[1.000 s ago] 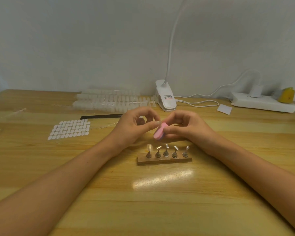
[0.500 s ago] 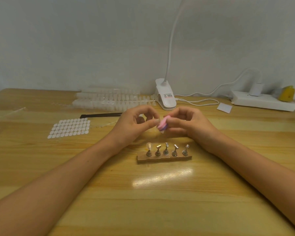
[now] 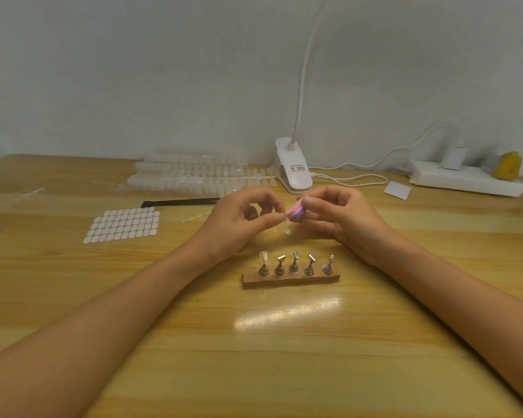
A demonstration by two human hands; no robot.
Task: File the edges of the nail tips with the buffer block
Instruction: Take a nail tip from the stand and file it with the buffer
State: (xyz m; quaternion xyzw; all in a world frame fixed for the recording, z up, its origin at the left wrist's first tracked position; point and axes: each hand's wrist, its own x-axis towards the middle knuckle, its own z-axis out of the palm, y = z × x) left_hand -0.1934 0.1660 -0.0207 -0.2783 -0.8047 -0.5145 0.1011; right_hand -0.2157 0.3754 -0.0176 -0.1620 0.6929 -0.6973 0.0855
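As right hand (image 3: 341,218) pinches buffer block (image 3: 295,213), glare (image 3: 287,312) streaks the wooden table (image 3: 163,372).

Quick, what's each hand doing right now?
Left hand: pinches a small clear nail tip, barely visible.
Right hand: holds the pink buffer block.

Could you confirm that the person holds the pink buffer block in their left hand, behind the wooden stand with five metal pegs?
Not quite: the head view shows the pink buffer block gripped in the right hand, not the left hand. It is behind the wooden stand with five metal pegs, as you said.
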